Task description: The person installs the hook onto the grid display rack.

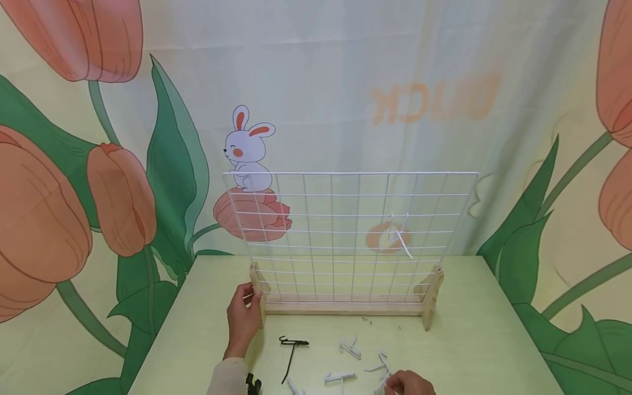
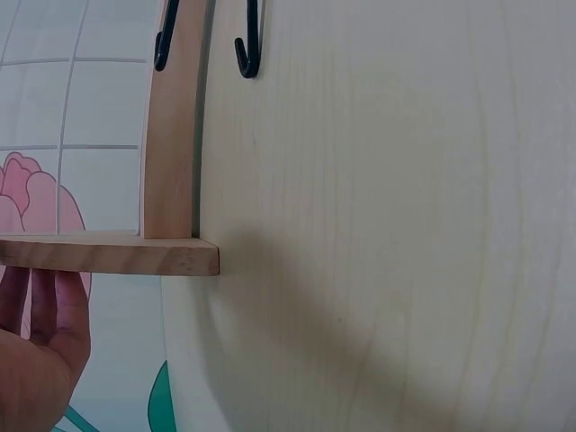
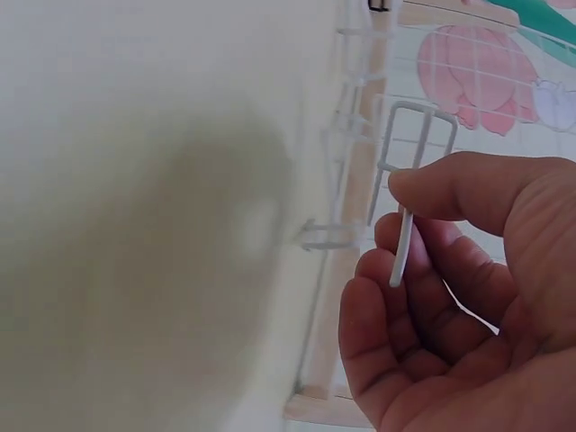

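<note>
A pale green table (image 1: 474, 340) stands before a tulip-printed backdrop (image 1: 74, 164). On it, toward the far edge, a white wire grid (image 1: 345, 230) stands upright in a wooden base (image 1: 345, 307) with a foot at each end.

One white hook (image 1: 401, 237) already hangs on the grid, right of centre and about halfway up. The others are not yet hung: several loose white hooks (image 1: 349, 349) lie scattered on the near part of the table, with a black hook (image 1: 291, 351) to their left and another dark piece at the near edge by the left sleeve. So, judging by this, the work is only just begun.

The left hand (image 1: 243, 318) rests at the left foot of the base, thumb and fingers loosely curled about the wood; the left wrist view shows its fingers (image 2: 45, 306) lying nearly straight against the foot's underside.

The right hand (image 1: 407, 384) is at the near edge, right of centre, among the loose hooks. In the right wrist view it pinches a white hook (image 3: 409, 180) by its shank between thumb and forefinger, the remaining fingers (image 3: 387, 333) curled in beneath, the hook's two-pronged end pointing away toward the grid.
</note>
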The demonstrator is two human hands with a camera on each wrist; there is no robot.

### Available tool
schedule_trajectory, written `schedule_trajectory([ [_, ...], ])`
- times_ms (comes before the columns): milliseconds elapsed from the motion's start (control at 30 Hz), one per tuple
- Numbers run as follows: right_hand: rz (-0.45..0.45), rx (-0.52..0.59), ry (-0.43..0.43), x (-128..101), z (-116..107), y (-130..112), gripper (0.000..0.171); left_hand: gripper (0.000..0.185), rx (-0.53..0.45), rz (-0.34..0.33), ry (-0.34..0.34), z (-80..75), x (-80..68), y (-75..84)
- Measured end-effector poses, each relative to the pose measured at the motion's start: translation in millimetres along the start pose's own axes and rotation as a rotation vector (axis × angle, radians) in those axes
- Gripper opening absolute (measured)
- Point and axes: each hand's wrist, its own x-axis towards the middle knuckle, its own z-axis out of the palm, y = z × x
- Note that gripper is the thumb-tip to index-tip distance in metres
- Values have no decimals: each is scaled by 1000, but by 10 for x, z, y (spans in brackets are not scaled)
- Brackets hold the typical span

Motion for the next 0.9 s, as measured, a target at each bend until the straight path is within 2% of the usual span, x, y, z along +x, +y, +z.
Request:
schedule_trajectory([
  [233, -59, -18, 140, -85, -138, -170, 9, 28, -3, 17, -4, -9, -5, 8],
  [400, -69, -24, 213, -107, -209, -287, 11, 29, 2, 25, -22, -17, -2, 0],
  [567, -108, -26, 304, -120, -267, -370, 10, 30, 5, 15, -21, -21, 2, -12],
  [900, -136, 65, 444, -179, -439, -608, 7, 28, 5, 14, -15, -21, -21, 28],
])
